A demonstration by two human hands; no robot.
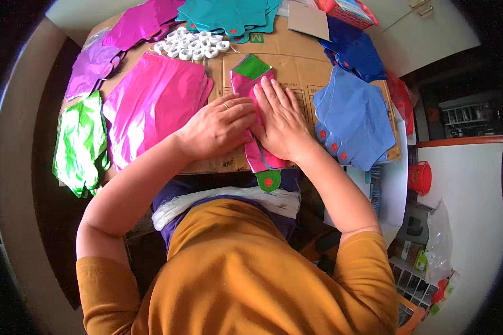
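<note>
We press our left hand point(218, 127) and right hand point(282, 120), both flat and open, on a glossy pink foil balloon point(251, 84) lying lengthwise away from us, its green tab point(269, 181) nearest.

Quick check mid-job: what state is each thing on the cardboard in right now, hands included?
left hand: flat, pressing the folded balloon
right hand: flat, fingers spread on it
folded balloon: pink and green, folded, pinned flat
pink foil sheet: lying flat, untouched
blue stack: piled, untouched
white rings: loose heap
</note>
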